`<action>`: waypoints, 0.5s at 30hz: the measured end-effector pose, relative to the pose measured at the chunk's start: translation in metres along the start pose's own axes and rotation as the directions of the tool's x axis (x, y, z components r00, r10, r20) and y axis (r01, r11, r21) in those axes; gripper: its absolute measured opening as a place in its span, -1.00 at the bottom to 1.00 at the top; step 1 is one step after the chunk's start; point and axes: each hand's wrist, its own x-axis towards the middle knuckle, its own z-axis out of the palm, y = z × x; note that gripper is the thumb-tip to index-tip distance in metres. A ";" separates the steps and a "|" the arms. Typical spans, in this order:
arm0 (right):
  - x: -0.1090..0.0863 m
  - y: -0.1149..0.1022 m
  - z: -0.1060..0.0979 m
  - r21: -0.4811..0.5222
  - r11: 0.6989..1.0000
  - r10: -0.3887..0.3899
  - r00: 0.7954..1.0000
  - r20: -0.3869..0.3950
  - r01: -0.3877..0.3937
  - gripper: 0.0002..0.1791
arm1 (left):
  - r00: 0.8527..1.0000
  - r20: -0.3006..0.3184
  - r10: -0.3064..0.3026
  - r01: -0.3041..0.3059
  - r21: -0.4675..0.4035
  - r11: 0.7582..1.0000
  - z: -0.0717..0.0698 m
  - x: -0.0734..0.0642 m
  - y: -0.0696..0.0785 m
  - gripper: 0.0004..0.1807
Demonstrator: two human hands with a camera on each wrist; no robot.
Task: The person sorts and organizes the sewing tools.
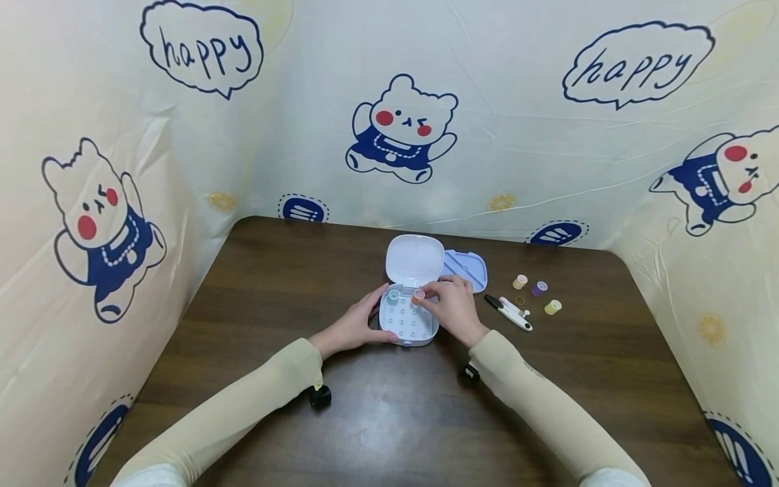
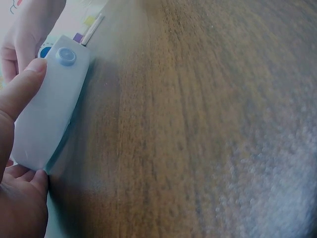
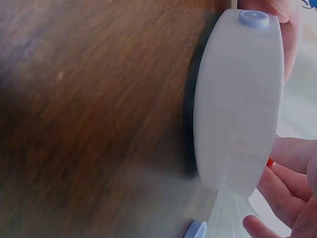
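Observation:
A white sewing box [image 1: 385, 335] stands on the table with its lid [image 1: 415, 260] tipped back and rows of small pegs inside. My left hand [image 1: 349, 329] holds it from the left, thumb at the front and fingers round the side; the left wrist view shows the thumb near the blue button [image 2: 66, 56]. Between thumb and fingers, my right hand [image 1: 455, 310] pinches an orange thread spool [image 1: 417, 296] over the back of the peg rows. A teal spool [image 1: 393, 296] sits in the back left of the box. Only a sliver of orange shows in the right wrist view.
Behind the box's right side lies a blue tray [image 1: 475, 270]. To the right are cream [image 1: 520, 281], purple [image 1: 539, 289] and yellow [image 1: 553, 307] spools, beside a white tool with a black end [image 1: 510, 313]. Printed cloth [image 1: 517, 155] surrounds the table's back and sides.

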 end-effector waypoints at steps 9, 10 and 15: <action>0.004 -0.007 0.007 -0.016 0.999 0.045 0.999 0.017 -0.045 -0.75 | 1.000 -0.001 -0.002 0.002 0.012 1.000 0.000 0.000 0.001 0.28; 0.004 -0.008 0.007 -0.015 0.999 0.050 0.999 0.013 -0.050 -0.75 | 1.000 -0.003 -0.001 0.001 0.011 1.000 0.000 0.000 0.000 0.28; 0.004 -0.012 0.013 -0.008 0.997 0.072 0.997 -0.010 -0.073 -0.78 | 1.000 -0.006 -0.003 0.003 0.004 1.000 0.000 0.000 0.000 0.27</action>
